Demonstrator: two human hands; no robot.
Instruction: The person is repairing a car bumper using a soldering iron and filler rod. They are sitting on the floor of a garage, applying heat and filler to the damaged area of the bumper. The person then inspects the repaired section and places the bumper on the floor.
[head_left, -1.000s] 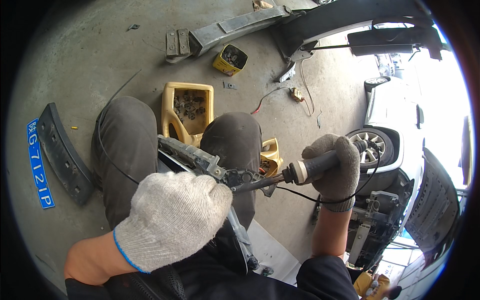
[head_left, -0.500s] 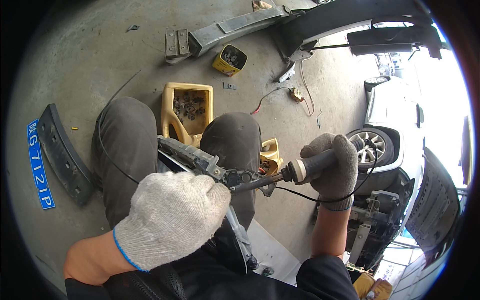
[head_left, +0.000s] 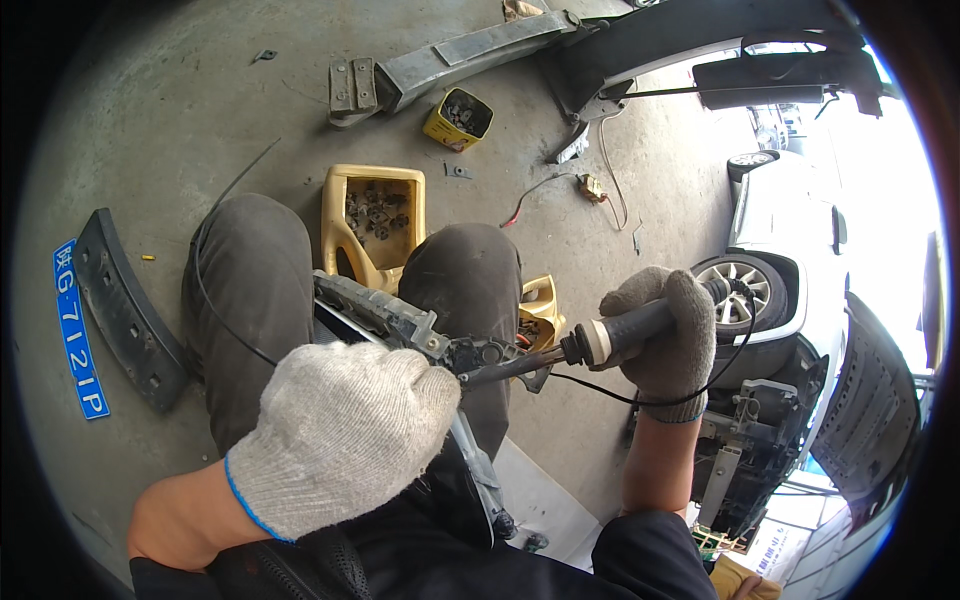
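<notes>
My left hand (head_left: 350,430), in a whitish knit glove, is closed over a car part (head_left: 390,318) lying across my lap. A thin black rod (head_left: 205,270) curves over my left knee and disappears beneath that hand; the fingertips are hidden. In my right glove (head_left: 680,350) I grip the dark handle of a soldering iron (head_left: 630,332), which has a pale collar and a black cord. Its metal shaft points left toward the part, close to my left fist. The part has grey plastic brackets and a glossy dark side; my left hand covers much of it.
Between my knees stands a cut-open gold jug (head_left: 375,172) of small clips, with a yellow tub (head_left: 460,120) beyond. A blue plate (head_left: 78,330) and black trim (head_left: 125,310) lie left. A white car (head_left: 790,220) stands right; a loose wire (head_left: 615,160) crosses the floor.
</notes>
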